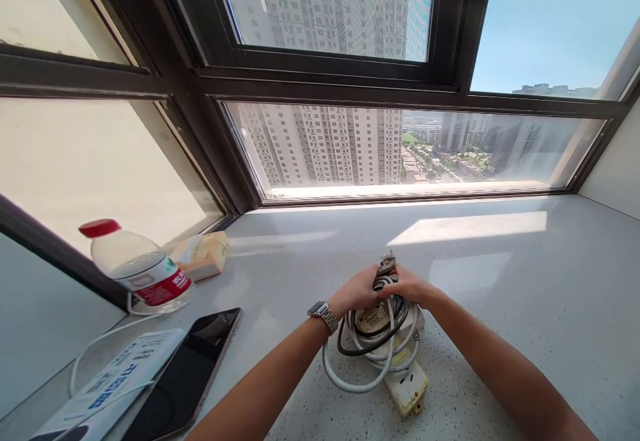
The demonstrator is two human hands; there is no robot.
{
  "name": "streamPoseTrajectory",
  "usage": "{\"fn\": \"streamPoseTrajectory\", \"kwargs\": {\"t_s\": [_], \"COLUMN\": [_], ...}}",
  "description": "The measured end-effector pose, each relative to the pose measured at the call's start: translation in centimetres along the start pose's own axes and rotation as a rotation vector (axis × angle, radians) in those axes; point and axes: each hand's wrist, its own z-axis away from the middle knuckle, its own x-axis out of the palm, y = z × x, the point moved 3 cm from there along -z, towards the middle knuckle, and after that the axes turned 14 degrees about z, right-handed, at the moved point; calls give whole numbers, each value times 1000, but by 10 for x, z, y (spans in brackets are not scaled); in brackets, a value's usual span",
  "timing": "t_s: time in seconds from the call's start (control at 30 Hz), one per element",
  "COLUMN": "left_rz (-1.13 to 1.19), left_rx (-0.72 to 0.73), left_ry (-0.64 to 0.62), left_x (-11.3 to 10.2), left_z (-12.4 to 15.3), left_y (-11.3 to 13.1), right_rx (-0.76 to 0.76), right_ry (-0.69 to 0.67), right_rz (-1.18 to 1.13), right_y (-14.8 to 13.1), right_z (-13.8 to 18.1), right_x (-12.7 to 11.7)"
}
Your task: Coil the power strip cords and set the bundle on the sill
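Both my hands meet at the far end of a tangled bundle of white and black cable [367, 382]. My left hand [356, 289] is closed round the cable near a grey plug [387, 264], whose prongs point away from me. My right hand [411, 286] grips the same coils from the other side, its thumb across them. Most of the fingertips are hidden behind the bundle. Under the loops lies a yellowed white power strip [407, 388], tilted, its near end showing sockets. A metal-banded watch [324, 316] is on my left wrist.
To the left stand a plastic bottle [165, 284] with a red cap and a tissue pack [205, 254]. Nearer me are a dark tablet [195, 361] and a white printed box [115, 378], with a thin white cable [95, 341]. The window frame [410, 201] bounds the speckled counter [500, 334].
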Motion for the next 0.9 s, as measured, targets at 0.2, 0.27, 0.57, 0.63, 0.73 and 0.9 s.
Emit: {"fn": "streamPoseTrajectory", "kwargs": {"t_s": [0.2, 0.27, 0.57, 0.63, 0.73, 0.9], "left_rz": [206, 147, -190, -212, -210, -220], "left_rx": [155, 162, 180, 170, 172, 133], "left_ry": [153, 160, 84, 79, 55, 93], "left_x": [-4, 7, 77, 76, 69, 42], "left_z": [44, 70, 97, 91, 82, 61], "left_y": [1, 9, 47, 50, 51, 31], "right_rx": [-21, -37, 1, -22, -6, 5], "right_ry": [132, 145, 272, 328, 404, 536], "right_rz": [123, 126, 96, 68, 11, -75], "right_y": [8, 7, 20, 23, 27, 44], "right_z": [1, 3, 2, 0, -1, 15], "right_x": [6, 6, 5, 3, -2, -24]}}
